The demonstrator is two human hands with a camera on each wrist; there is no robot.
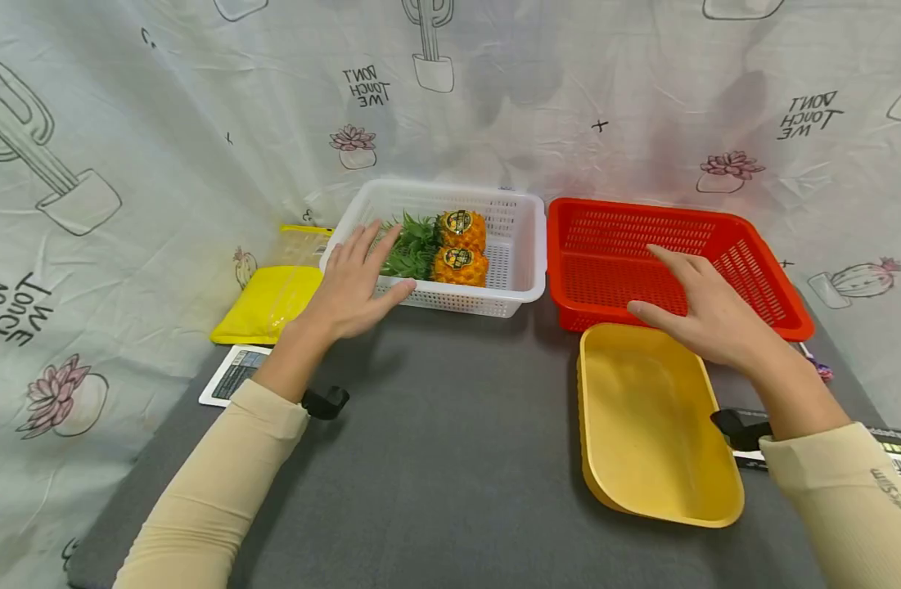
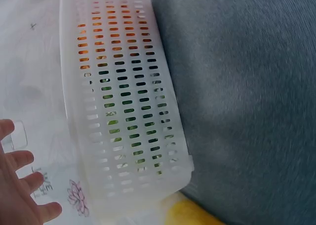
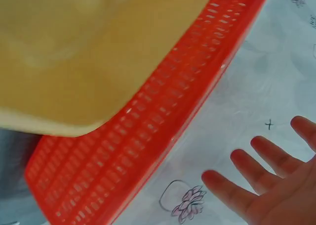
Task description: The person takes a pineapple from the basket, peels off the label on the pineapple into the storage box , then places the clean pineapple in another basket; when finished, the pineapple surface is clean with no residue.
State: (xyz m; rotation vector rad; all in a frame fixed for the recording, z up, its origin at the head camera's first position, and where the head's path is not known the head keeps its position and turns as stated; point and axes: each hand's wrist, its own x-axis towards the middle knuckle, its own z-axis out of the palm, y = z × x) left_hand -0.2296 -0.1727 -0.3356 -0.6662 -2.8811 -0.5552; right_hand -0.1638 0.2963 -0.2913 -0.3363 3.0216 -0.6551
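Left hand [image 1: 354, 282] is over the near-left corner of the white basket [image 1: 520, 237], fingers straight and spread, gripping nothing. Can't tell from the head view if the palm touches the rim. Left wrist view shows the fingers [image 2: 19, 183] apart, clear of the basket's slotted wall [image 2: 126, 101].

Right hand [image 1: 704, 307] is over the near edge of the red basket [image 1: 745, 245], just past the far end of the yellow tray [image 1: 652, 425]. Fingers extended and apart, holding nothing. Right wrist view confirms it: fingers [image 3: 259, 178] splayed, red basket wall [image 3: 148, 136] and tray [image 3: 84, 52] alongside, no contact visible.

White basket sits at the back of the grey mat [image 1: 450, 442], centre-left, against the cloth backdrop [image 1: 163, 123]. It holds 2 pineapples [image 1: 459, 248], side by side, crowns pointing left, each with a round label. Green and orange show through the slots in the left wrist view.

Red basket is just right of the white one, sides nearly touching; nothing visible in it. Tray lies in front of the red basket, its far end at the basket's near wall.

Yellow pouch [image 1: 269, 298] lies left of the white basket, with a printed card [image 1: 232, 375] in front of it on the mat edge. Both wrists carry black straps; sleeves are beige.
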